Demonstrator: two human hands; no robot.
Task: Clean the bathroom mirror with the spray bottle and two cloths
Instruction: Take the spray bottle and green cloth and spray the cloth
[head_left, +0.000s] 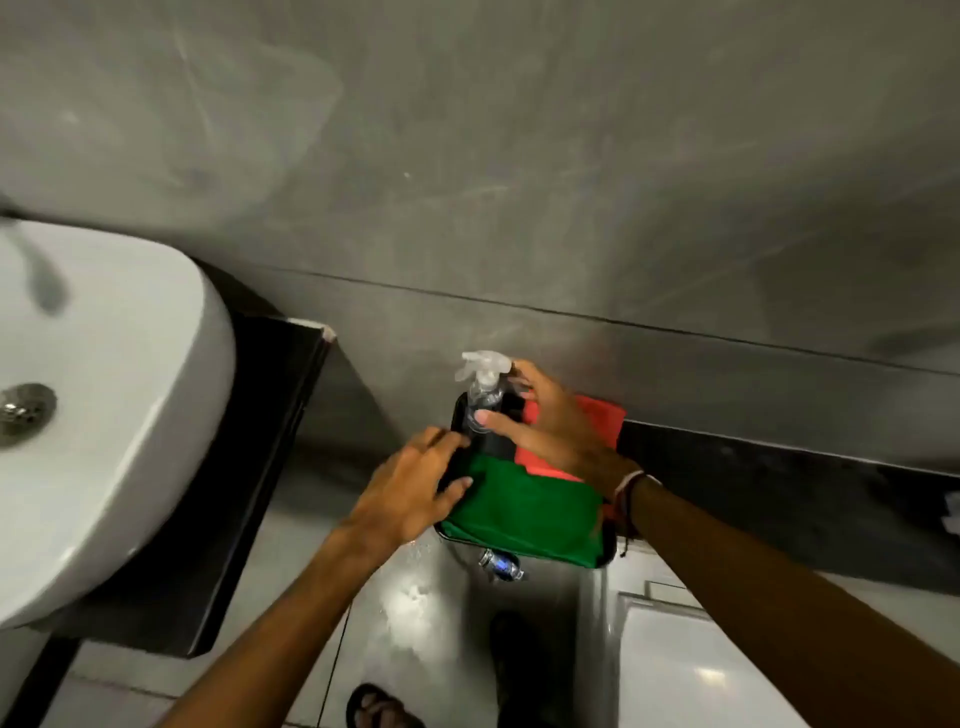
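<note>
A clear spray bottle (482, 384) with a white trigger head stands upright at the far left end of a black tray (456, 415). My right hand (540, 421) is wrapped around the bottle's body, thumb across its front. A green cloth (524, 512) lies folded over the near part of the tray. A red cloth (597, 421) lies behind it, partly hidden under my right hand. My left hand (410, 493) rests on the tray's left edge, with the thumb touching the green cloth's corner. No mirror is in view.
A white washbasin (114, 395) sits on a dark counter (260, 441) at left. A grey tiled wall (519, 182) stands behind. A small bottle (501, 565) lies on the wet floor under the tray. A white toilet lid (701, 670) is at lower right, my sandalled foot (379, 709) below.
</note>
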